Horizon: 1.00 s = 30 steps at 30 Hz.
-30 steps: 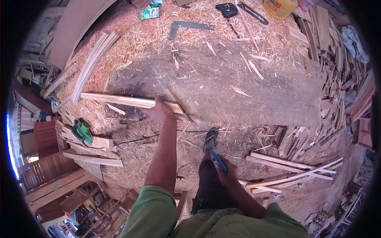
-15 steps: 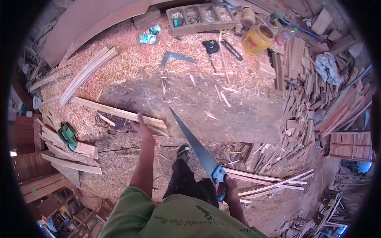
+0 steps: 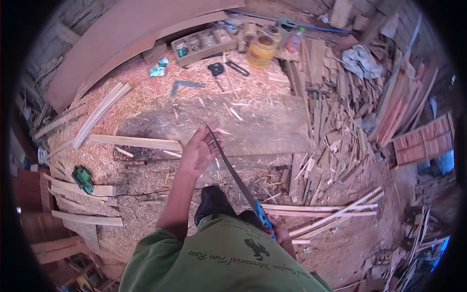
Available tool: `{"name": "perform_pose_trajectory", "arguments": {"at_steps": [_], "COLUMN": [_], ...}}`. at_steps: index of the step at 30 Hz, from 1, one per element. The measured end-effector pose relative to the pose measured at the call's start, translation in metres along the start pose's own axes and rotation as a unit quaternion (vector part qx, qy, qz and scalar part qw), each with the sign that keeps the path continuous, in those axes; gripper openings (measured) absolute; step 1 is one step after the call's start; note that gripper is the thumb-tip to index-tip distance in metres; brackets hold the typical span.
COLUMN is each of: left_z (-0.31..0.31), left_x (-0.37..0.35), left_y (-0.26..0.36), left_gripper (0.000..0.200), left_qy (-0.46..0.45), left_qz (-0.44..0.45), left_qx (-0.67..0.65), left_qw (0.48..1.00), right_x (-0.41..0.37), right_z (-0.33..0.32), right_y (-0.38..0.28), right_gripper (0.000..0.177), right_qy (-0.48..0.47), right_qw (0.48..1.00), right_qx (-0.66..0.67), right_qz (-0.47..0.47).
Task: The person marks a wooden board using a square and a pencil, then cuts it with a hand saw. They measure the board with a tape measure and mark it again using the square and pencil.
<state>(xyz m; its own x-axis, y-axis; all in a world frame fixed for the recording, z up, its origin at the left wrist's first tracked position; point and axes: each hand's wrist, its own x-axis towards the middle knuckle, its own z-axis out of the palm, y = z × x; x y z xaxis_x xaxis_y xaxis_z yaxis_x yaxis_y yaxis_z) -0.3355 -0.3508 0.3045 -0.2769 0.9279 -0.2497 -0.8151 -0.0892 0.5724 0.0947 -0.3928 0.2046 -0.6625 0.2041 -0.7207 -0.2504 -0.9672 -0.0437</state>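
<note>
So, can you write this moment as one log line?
left hand: on saw blade near tip | right hand: grips saw handle | plank: on slab

The saw [image 3: 228,165] slants from the right hand [image 3: 279,234] up to the left hand's [image 3: 198,150] fingers [image 3: 212,138], barring the gap in front of the body. Beyond it the worktop [image 3: 272,127] lies mostly bare, with only stray splinters, and is open from above. A strip [image 3: 136,142] crosses its left end. A scrap pile [image 3: 335,112] crowds its right end. Behind it, a square [image 3: 186,85], a tray [image 3: 204,45] and a jar [image 3: 260,51] stand on shavings [image 3: 146,95].
</note>
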Motion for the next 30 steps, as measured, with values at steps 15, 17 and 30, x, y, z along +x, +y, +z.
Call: {"name": "perform_pose_trajectory", "arguments": {"at_steps": [15, 17, 30], "left_z": [0.141, 0.157, 0.164], "left_x": [-0.087, -0.101, -0.099], "left_y": [-0.003, -0.003, -0.104], "left_gripper": [0.034, 0.035, 0.04], "left_qy": [-0.201, -0.186, -0.149], "left_qz": [-0.231, -0.272, -0.03], "left_qx": [0.386, 0.474, -0.033], "left_qw": [0.87, 0.816, 0.988], "right_x": [-0.101, -0.104, -0.102], "right_z": [-0.088, -0.098, -0.145], "right_y": [-0.005, -0.007, 0.008], "right_gripper": [0.044, 0.041, 0.023], "right_qy": [-0.056, -0.059, -0.185], "right_qw": [0.985, 0.982, 0.981], "right_qx": [-0.152, -0.171, 0.039], "right_qz": [-0.06, -0.052, -0.043]}}
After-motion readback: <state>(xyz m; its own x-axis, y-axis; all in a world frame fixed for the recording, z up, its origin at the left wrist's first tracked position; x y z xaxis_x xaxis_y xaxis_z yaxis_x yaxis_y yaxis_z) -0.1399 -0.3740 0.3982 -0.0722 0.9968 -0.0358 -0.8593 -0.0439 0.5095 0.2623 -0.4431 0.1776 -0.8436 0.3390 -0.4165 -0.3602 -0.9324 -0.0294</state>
